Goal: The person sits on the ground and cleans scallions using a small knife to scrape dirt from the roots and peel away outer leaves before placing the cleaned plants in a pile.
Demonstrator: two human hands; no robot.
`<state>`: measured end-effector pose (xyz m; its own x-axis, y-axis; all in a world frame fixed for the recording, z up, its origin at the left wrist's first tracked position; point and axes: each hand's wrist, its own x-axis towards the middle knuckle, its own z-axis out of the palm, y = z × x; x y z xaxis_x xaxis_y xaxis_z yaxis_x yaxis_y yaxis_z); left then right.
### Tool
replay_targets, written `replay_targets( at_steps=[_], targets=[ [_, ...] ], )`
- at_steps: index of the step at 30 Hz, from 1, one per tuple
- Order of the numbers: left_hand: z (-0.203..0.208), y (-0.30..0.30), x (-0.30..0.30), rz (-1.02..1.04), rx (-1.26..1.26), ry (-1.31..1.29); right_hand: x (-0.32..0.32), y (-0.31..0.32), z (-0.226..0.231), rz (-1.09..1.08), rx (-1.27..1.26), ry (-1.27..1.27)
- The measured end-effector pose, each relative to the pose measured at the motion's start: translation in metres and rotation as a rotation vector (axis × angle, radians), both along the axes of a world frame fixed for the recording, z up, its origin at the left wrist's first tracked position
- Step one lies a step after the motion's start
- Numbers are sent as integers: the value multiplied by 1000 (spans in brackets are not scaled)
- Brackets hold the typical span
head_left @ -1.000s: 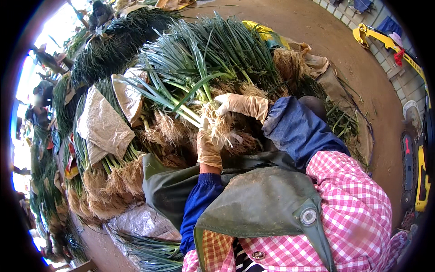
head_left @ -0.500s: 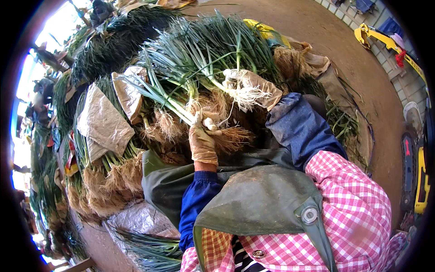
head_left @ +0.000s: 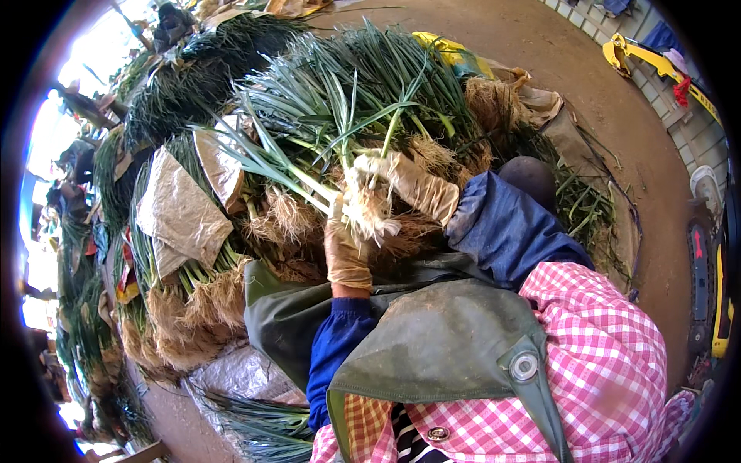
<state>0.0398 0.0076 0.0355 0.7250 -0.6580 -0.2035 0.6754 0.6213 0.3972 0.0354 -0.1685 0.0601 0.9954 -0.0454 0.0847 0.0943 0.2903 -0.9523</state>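
Note:
My left hand (head_left: 347, 251), in a tan glove, is closed on green onions (head_left: 310, 184) whose white stems slant up and left. Close against it, my gloved right hand (head_left: 413, 181) grips another green onion by its white stem, the pale roots (head_left: 370, 207) hanging over the left hand's fingertips. Those roots partly hide the left fingers. Behind both hands lies a large heap of green onions (head_left: 370, 73), leaves pointing away and brown roots toward me. A dark green apron (head_left: 448, 339) covers my lap just below the hands.
More rooted bundles (head_left: 197, 316) lie at the left, partly under a beige sheet (head_left: 181, 212). Some cut-looking green leaves (head_left: 258, 424) rest on plastic sheeting (head_left: 247, 374) at lower left. Dark leafy scraps (head_left: 583, 204) lie right. A yellow-armed machine (head_left: 656, 65) stands far right.
My right hand has moved left and slightly nearer, carrying its green onion to the left hand. Its roots now hang across the left fingers. The left hand stays nearly in place.

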Motion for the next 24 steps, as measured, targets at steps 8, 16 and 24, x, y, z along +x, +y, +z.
replay_targets(
  at_steps=[8, 16, 24],
  targets=[
    [-13, -27, -16, -20, 207, 20, -4, -10, -20, -406, -629, 209],
    [14, -28, -31, 44, 193, -3, 14, -31, -12, -119, 109, 388],
    [-13, -25, -36, 8, 118, -153, 33, 2, -22, -294, -316, 233]
  ],
)
